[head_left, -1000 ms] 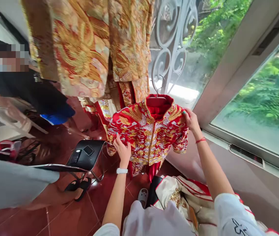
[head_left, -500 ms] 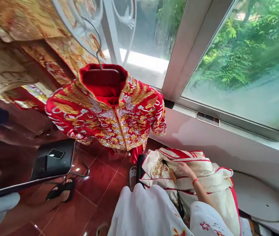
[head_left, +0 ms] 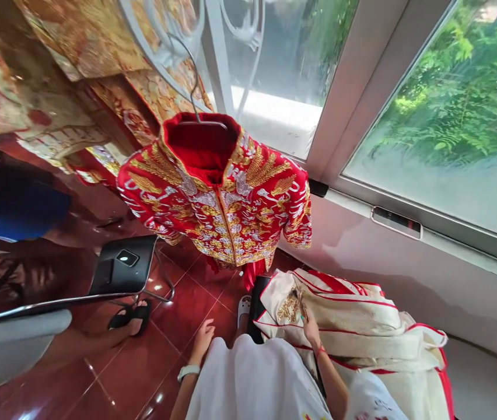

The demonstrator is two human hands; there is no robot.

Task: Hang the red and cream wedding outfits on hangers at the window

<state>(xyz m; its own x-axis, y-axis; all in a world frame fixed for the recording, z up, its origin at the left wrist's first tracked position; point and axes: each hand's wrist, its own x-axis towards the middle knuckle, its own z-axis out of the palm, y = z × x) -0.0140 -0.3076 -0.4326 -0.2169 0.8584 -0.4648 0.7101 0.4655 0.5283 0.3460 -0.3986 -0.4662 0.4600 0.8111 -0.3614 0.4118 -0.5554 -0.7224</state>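
My right hand (head_left: 312,329), with a red string at its wrist, is closed around a slim, brownish, metallic-looking object (head_left: 302,303), too small to name surely. It is over the gold embroidery (head_left: 289,307) of a folded cream garment with red edging (head_left: 353,318). My left hand (head_left: 205,337) hangs by my white-clothed lap, fingers loosely apart with nothing in them; a pale watch (head_left: 188,371) is on that wrist. In front of me a red jacket with gold and silver embroidery (head_left: 248,216) hangs upright on a wire hanger (head_left: 196,87), touched by neither hand.
A black chair (head_left: 128,274) carrying a phone (head_left: 127,257) stands at the left, near another person's sandalled foot (head_left: 139,318). More embroidered garments (head_left: 100,41) hang at the upper left. A phone (head_left: 396,221) lies on the windowsill. The floor (head_left: 174,318) is red tile.
My left hand has come into view beside my lap. My right hand has shifted left and down on the cream garment, now with the slim object in it. The view has swung left.
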